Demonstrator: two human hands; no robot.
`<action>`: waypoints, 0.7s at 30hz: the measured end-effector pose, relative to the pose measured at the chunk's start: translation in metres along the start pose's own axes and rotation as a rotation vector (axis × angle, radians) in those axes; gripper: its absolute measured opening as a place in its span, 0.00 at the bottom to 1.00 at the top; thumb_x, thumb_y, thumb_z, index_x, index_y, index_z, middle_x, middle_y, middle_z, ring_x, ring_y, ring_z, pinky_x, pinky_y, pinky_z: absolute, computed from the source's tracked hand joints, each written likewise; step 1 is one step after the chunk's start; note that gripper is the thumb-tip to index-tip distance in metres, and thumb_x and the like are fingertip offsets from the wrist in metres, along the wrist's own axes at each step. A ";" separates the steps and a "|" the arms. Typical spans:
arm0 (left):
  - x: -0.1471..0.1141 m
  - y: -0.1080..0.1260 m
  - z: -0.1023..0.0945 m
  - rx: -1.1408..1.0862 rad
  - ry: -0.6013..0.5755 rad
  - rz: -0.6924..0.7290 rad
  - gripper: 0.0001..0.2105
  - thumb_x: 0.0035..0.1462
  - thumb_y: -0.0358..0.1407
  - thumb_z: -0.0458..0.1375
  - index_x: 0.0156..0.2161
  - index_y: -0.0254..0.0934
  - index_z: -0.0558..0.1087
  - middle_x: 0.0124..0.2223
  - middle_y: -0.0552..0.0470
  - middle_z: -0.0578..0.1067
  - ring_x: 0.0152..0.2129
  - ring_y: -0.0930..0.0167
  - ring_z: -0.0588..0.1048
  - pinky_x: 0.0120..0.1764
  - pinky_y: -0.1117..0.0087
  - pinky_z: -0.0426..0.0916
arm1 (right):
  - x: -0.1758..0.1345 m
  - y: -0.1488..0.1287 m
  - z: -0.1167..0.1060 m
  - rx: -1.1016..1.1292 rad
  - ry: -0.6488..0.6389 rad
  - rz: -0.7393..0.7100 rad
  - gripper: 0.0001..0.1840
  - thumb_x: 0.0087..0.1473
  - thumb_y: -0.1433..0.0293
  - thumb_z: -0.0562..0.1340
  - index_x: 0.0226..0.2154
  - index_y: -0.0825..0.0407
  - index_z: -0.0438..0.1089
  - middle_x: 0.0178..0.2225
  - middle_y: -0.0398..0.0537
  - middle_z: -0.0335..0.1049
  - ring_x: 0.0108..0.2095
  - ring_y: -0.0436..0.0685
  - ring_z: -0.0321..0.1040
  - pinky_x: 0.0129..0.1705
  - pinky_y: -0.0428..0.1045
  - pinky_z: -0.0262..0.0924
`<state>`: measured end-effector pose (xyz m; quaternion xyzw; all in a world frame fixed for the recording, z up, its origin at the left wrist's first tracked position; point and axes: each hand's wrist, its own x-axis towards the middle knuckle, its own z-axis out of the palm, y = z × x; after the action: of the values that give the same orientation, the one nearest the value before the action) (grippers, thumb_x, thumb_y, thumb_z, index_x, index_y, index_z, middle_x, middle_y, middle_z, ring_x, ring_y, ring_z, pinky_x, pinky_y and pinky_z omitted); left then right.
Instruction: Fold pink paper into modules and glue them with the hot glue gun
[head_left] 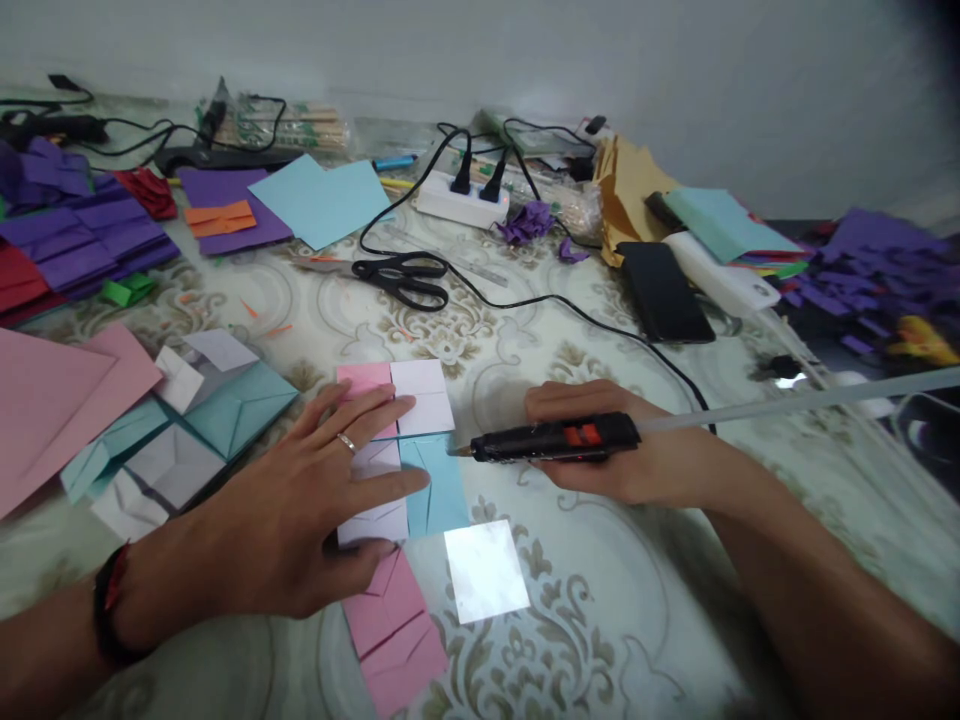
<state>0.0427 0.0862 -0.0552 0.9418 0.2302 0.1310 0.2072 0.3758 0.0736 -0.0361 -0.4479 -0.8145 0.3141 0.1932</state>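
Your left hand (289, 500) is lying spread over a block of folded paper squares (427, 452), while your right hand (649, 475) is gripping a black glue gun (555, 438), its nozzle pointing at the upper right edge of the light blue square (444, 505). A white square (489, 572) is lying just beside the block, and black-handled scissors (401, 278) are resting beyond it, near a white power strip (459, 204).

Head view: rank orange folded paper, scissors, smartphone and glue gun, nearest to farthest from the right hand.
1. Glue gun, in the right hand
2. Smartphone, just beyond it
3. Scissors, beyond and left
4. Orange folded paper, far left
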 end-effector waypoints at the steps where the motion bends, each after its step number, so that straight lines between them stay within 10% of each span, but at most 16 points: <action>1: 0.000 0.000 0.000 0.003 -0.007 0.000 0.24 0.58 0.37 0.65 0.61 0.48 0.74 0.74 0.42 0.62 0.73 0.50 0.55 0.72 0.39 0.43 | 0.000 -0.001 0.000 0.012 -0.009 0.005 0.09 0.48 0.74 0.66 0.24 0.46 0.66 0.25 0.42 0.69 0.26 0.56 0.69 0.32 0.50 0.64; 21: 0.001 -0.001 -0.001 0.019 -0.016 0.024 0.23 0.60 0.36 0.64 0.61 0.46 0.74 0.70 0.41 0.67 0.73 0.49 0.55 0.72 0.38 0.43 | 0.006 -0.013 -0.010 0.099 -0.247 0.013 0.10 0.51 0.75 0.64 0.24 0.50 0.62 0.25 0.40 0.63 0.27 0.52 0.61 0.31 0.48 0.54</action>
<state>0.0429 0.0877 -0.0546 0.9474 0.2186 0.1239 0.1984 0.3711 0.0773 -0.0198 -0.4010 -0.8127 0.4079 0.1113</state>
